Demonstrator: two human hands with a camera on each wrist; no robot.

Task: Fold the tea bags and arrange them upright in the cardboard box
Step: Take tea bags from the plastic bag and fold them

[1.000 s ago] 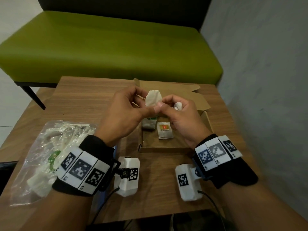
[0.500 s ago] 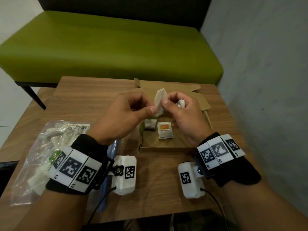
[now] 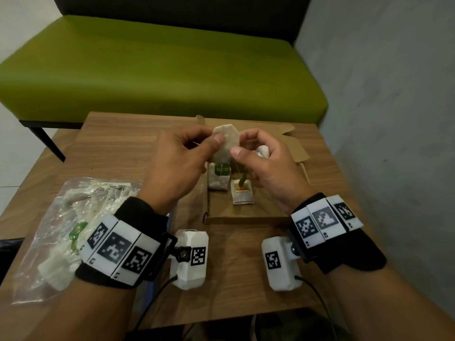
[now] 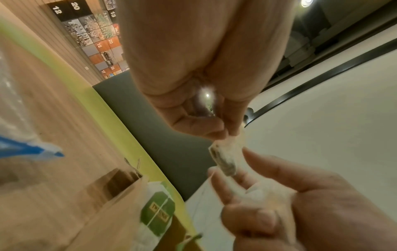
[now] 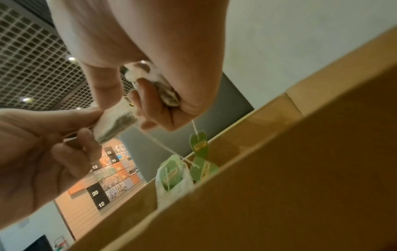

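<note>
Above the cardboard box (image 3: pixel 246 219) I hold a pale tea bag (image 3: pixel 226 141) between both hands. My left hand (image 3: pixel 214 140) pinches its left side with thumb and fingers. The right hand (image 3: pixel 240 150) touches its right edge with thumb and forefinger, while its other fingers curl round a second tea bag (image 3: pixel 262 151), which shows in the palm (image 5: pixel 167 96). Two strings with green tags (image 5: pixel 198 144) hang down towards the box. Inside it, one folded bag with a green tag (image 3: pixel 219 178) stands upright and another with an orange tag (image 3: pixel 242 195) is beside it.
A clear plastic bag (image 3: pixel 73 230) with several more tea bags lies on the wooden table (image 3: pixel 118 148) at the left. The box's open flaps (image 3: pixel 290 146) stick out behind my hands. A green bench (image 3: pixel 160 75) stands beyond the table, a grey wall (image 3: pixel 394 119) to the right.
The held tea bag turned edge-on half a second ago and now faces me flat again. My hands stay above the box, slightly further apart.
</note>
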